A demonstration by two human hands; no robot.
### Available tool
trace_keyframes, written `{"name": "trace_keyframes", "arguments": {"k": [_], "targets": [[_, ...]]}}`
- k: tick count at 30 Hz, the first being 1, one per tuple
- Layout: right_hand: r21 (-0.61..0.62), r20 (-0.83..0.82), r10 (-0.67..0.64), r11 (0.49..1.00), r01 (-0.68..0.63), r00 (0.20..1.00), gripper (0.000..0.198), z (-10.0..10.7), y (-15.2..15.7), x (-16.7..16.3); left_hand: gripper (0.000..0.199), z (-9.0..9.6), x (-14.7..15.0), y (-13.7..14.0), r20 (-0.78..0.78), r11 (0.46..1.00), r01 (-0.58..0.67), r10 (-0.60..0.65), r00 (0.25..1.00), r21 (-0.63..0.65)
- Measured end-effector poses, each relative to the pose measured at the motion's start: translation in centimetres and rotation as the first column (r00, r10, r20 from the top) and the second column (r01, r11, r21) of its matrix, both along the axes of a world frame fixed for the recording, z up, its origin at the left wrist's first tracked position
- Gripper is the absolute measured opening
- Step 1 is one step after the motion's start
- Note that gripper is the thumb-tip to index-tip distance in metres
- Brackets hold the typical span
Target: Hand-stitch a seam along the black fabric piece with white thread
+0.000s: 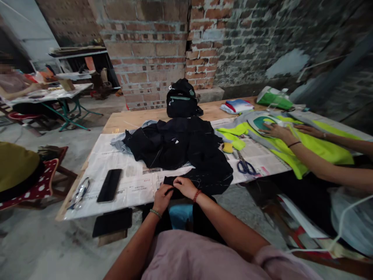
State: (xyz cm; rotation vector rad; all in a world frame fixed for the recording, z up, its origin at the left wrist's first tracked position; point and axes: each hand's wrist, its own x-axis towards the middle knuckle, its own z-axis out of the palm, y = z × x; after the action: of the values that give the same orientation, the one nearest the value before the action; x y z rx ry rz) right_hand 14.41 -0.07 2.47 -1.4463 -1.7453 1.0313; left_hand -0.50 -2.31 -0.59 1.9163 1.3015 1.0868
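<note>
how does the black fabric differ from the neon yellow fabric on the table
The black fabric is dark and heaped in a crumpled pile; the neon yellow fabric is bright and spread mostly flat. The left hand and right hand pinch the black fabric's near edge, while a co-worker's hand presses on the yellow one. Both lie on the newspaper-covered table.

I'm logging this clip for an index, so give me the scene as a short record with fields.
place: wooden table covered with newspaper, brick wall behind
left hand: pinching the black fabric at the near edge
right hand: pinching the same edge
nearby: scissors, phone, black backpack
other person: hand on yellow-green fabric
</note>
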Motion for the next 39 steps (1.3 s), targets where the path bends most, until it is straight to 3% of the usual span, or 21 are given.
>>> {"name": "trace_keyframes", "arguments": {"k": [6,9,12,16,26,30,33,39], "targets": [[-0.01,-0.063,-0.054,0.999,0.053,0.997,0.009,-0.5,0.1,-0.4,0.016,-0.3,0.0,0.1,0.024,0.999,-0.03,0.031,0.999,-0.041],[-0.151,-0.234,-0.174,0.978,0.141,0.956,0.006,-1.1,0.3,-0.7,0.014,-0.4,0.1,0.2,0.026,0.998,-0.017,0.018,0.999,-0.055],[-0.294,-0.395,-0.301,0.936,0.191,0.868,0.004,-1.5,0.5,-0.9,0.013,-0.3,0.1,0.2,0.026,0.999,-0.008,0.009,1.0,-0.05],[-0.334,-0.492,-0.314,0.929,0.158,0.812,0.005,-1.7,0.8,-0.9,0.012,-0.4,0.1,0.3,-0.003,0.999,-0.01,0.01,1.0,-0.048],[-0.186,-0.339,-0.091,0.982,0.028,0.936,0.009,-2.7,0.3,-0.1,0.016,-0.7,0.2,0.4,-0.043,0.996,-0.051,0.048,0.998,-0.076],[-0.182,-0.353,-0.152,0.979,0.092,0.923,0.007,-3.4,0.8,-0.1,0.012,-0.8,0.4,0.5,-0.059,0.996,-0.068,0.064,0.996,-0.063],[-0.204,-0.413,-0.228,0.967,0.154,0.882,0.005,-3.6,0.9,-0.4,0.011,-0.9,0.5,0.4,-0.068,0.999,-0.013,0.01,0.998,-0.043],[-0.294,-0.447,-0.338,0.93,0.221,0.828,0.002,-2.8,0.7,-0.9,0.009,-0.9,0.7,0.3,-0.041,0.999,0.043,-0.043,0.998,0.001]]}}
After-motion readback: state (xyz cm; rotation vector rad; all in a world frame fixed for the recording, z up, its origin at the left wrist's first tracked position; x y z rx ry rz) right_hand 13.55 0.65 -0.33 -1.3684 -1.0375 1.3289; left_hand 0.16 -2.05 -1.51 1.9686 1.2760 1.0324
